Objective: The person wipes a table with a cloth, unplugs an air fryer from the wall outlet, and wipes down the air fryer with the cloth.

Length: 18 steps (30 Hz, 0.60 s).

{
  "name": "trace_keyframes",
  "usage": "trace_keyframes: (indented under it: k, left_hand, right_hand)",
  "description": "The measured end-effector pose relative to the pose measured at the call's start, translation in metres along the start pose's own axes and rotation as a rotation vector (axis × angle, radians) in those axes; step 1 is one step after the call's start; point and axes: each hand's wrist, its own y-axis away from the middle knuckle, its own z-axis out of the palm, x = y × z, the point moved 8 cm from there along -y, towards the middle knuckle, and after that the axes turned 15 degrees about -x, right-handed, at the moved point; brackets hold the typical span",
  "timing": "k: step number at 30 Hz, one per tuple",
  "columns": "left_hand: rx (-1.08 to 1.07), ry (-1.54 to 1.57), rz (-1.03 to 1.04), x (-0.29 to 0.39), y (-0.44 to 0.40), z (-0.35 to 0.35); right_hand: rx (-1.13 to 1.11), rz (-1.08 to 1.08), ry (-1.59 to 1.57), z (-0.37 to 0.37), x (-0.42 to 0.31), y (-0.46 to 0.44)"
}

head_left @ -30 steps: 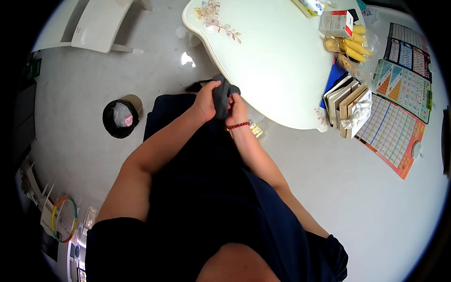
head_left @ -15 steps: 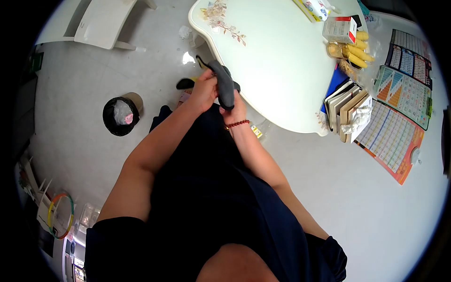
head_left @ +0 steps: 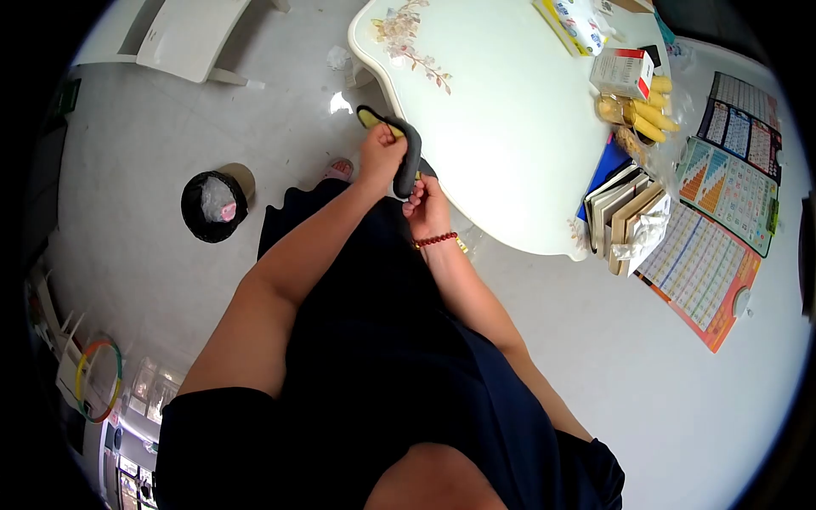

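A dark grey, soft-looking item (head_left: 410, 161) with a yellowish inner side is held at the table's edge, in front of my body. My left hand (head_left: 382, 155) is closed on its upper part, where the yellowish side shows. On the other side, my right hand (head_left: 428, 204), with a red bead bracelet at the wrist, has its fingers curled around the lower end. What exactly the item is, I cannot make out.
The white table (head_left: 493, 127) curves beyond my hands, with books (head_left: 625, 212), a box (head_left: 622, 72) and yellow corn (head_left: 650, 119) on its right. A lined bin (head_left: 214, 206) stands on the floor at left, below a white chair (head_left: 191, 38).
The grey item has been turned and spread, so more of its yellowish side shows. My left hand has shifted slightly right. The view has shifted slightly, and a pink-shod foot now shows more.
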Motion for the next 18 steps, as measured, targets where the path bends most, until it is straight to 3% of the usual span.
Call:
trace_keyframes:
  k: [4, 7, 11, 14, 17, 18]
  left_hand:
    - [0.088, 0.012, 0.128, 0.022, -0.03, -0.021]
    - [0.097, 0.295, 0.129, 0.025, -0.045, -0.022]
    - [0.056, 0.126, 0.072, -0.003, -0.023, -0.011]
    - [0.011, 0.23, -0.015, -0.017, 0.01, 0.013]
    - [0.08, -0.032, 0.048, -0.025, -0.011, -0.011]
    - [0.159, 0.004, 0.125, -0.001, -0.016, -0.014]
  right_hand:
    - [0.006, -0.004, -0.058, 0.007, 0.002, -0.002]
    - [-0.021, 0.0, -0.073, 0.009, 0.003, -0.005]
    - [-0.032, 0.002, -0.06, -0.002, 0.005, -0.004]
    - [0.007, 0.025, -0.036, -0.012, 0.005, -0.001]
    - [-0.01, 0.02, -0.031, -0.013, 0.004, -0.001]
    - [-0.009, 0.021, -0.033, -0.012, 0.005, -0.001]
